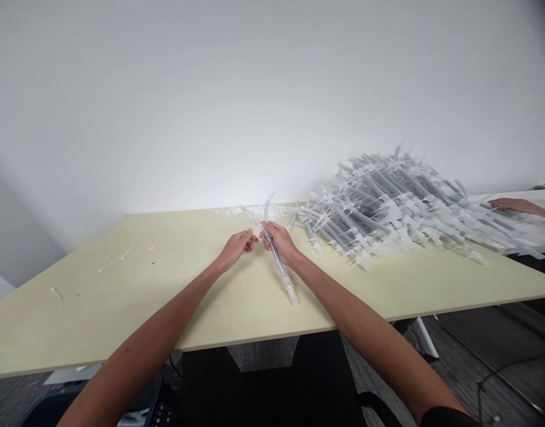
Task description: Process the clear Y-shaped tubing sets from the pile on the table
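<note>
My right hand (276,238) is closed round a slim grey tube (279,262) with translucent white plastic at its ends. The tube slants from the upper left down toward the table's front edge, and a thin pale strip stands up beyond my fingers. Just left of it is my left hand (241,246), thumb and fingers drawn together close to the tube. Whatever lies between those fingertips is too small to make out. To the right rises a large heap of similar tubes (374,201) with white strips sticking out, partly blurred.
Small white clippings (274,212) are scattered along the wall side of the table (134,320). Several loose cable ties (116,261) lie at the left. Another person's hand (510,204) reaches in at the far right, beyond the heap. A dark bin (36,409) stands below the front edge.
</note>
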The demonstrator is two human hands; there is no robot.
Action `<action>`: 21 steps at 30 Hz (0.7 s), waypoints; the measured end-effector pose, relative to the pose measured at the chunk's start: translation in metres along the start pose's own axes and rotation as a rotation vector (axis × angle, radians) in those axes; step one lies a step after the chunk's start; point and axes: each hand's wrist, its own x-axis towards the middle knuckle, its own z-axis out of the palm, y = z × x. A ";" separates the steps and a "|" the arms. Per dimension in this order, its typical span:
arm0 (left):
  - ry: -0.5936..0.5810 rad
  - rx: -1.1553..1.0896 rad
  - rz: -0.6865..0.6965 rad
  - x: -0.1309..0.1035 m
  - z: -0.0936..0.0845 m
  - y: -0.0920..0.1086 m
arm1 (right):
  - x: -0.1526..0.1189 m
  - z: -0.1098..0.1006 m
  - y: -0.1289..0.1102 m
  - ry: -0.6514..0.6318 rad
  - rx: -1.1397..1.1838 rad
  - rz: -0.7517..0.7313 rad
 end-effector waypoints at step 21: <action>0.021 0.780 -0.001 0.121 -0.020 -0.067 | 0.017 -0.030 -0.020 0.071 -0.140 -0.053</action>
